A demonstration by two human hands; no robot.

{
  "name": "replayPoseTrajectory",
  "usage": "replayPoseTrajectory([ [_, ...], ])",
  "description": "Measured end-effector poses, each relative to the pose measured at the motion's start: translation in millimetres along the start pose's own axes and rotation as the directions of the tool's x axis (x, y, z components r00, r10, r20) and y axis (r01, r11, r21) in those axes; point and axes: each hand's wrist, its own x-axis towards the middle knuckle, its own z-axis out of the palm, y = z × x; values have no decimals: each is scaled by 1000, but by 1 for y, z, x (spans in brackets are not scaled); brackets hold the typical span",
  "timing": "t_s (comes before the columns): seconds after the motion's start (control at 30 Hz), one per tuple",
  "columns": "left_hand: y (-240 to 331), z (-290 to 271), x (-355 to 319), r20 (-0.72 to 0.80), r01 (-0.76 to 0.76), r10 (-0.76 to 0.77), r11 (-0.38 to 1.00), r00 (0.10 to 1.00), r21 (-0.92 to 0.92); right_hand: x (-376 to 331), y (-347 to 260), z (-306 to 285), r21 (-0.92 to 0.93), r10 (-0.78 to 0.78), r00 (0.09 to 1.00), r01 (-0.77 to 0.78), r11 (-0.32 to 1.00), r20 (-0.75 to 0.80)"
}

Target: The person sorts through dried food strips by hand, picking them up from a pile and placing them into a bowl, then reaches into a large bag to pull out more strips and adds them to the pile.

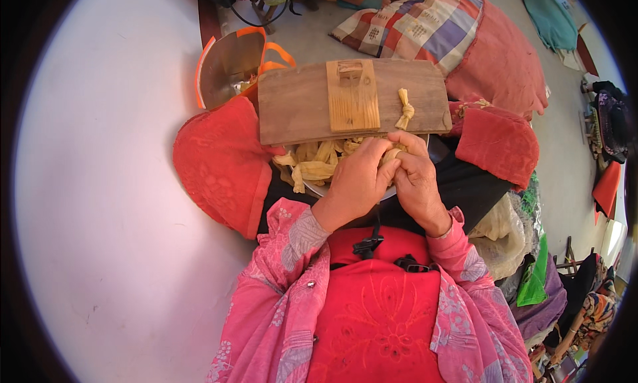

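My left hand [355, 180] and my right hand [419, 180] meet over a metal basin [392, 193] in my lap. Between the fingertips of both is a pale yellow strip [391, 155], bent into a loop and mostly covered by the fingers. More pale yellow strips [311, 165] lie loose in the basin, left of my hands. Across its far side rests a wooden board [292, 107] with a lighter wooden piece [353, 110] on it, slotted near the top. One knotted strip [405, 110] sits on the board's right part.
Red cloths cover my left knee [219, 163] and right knee [495, 143]. Beyond the board's left end stands a container with an orange rim [229, 60]. A checked cloth [425, 27] lies at the far right; bags and fabrics [531, 276] are piled at the right.
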Motion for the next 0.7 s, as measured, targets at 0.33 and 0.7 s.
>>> replayPoseTrajectory([
  [0.33,-10,7,-15,211,397,-356,609,910,-686,28,-20,-7,245,85,972,-30,969,-220],
  [0.7,-16,-37,-14,-49,-164,207,880,977,445,54,-12,-40,17,-57,991,55,998,125],
])
